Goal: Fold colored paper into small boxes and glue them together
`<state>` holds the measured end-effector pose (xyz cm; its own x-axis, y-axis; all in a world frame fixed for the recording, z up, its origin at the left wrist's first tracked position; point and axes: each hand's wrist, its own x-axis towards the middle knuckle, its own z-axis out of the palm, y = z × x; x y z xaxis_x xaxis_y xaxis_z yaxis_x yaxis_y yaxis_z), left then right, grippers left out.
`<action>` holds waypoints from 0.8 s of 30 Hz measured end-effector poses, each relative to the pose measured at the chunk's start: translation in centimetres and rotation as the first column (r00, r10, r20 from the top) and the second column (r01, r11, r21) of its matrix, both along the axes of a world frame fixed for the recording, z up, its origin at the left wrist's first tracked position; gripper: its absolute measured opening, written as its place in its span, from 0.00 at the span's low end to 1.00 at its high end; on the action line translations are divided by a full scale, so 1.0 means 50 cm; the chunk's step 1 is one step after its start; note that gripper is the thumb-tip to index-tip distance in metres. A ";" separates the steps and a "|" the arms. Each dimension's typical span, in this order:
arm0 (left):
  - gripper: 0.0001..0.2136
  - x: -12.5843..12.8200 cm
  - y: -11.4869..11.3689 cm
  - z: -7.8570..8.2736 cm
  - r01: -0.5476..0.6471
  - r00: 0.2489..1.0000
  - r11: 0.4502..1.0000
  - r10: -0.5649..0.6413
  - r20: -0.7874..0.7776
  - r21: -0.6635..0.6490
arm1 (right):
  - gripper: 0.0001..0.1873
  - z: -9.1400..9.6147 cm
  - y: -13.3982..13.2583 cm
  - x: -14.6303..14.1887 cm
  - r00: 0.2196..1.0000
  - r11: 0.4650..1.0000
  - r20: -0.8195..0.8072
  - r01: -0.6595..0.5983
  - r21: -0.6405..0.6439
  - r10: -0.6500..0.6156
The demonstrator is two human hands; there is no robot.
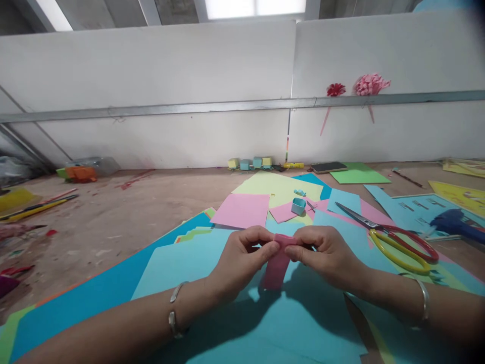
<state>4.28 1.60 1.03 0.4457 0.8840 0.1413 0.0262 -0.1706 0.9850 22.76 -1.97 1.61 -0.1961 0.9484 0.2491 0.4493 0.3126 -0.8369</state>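
Note:
A pink paper strip (276, 270) hangs between my two hands, its top edge folded over. My left hand (246, 258) pinches the strip's upper left corner between thumb and fingers. On the other side, my right hand (328, 253) grips the upper right corner the same way. Below them lies a large light blue sheet (242, 333), with the shadows of both hands on it. Just beyond the hands are a square pink sheet (242, 210) and a small open blue paper box (298, 206).
Scissors (390, 232) with red and yellow handles lie at right, near a blue glue gun (454, 224). A dark phone (329, 168) and small paper cubes (257, 162) stand by the white wall. Pencils (41, 207) lie at left. Paper flowers (371, 84) hang on the rail.

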 end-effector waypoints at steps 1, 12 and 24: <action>0.09 0.001 -0.001 0.003 0.039 0.999 0.999 -0.039 -0.004 0.004 | 0.17 0.002 -0.001 0.000 1.000 1.000 -0.008 -0.027 -0.011 0.026; 0.08 0.009 -0.017 0.019 0.035 0.997 0.999 -0.036 0.066 0.008 | 0.14 0.002 -0.010 -0.024 0.988 0.982 0.023 -0.152 0.108 0.151; 0.12 0.017 0.015 -0.011 -0.020 1.000 0.980 0.022 0.010 -0.198 | 0.16 -0.010 0.005 -0.031 0.997 0.940 -0.059 -0.060 -0.335 0.043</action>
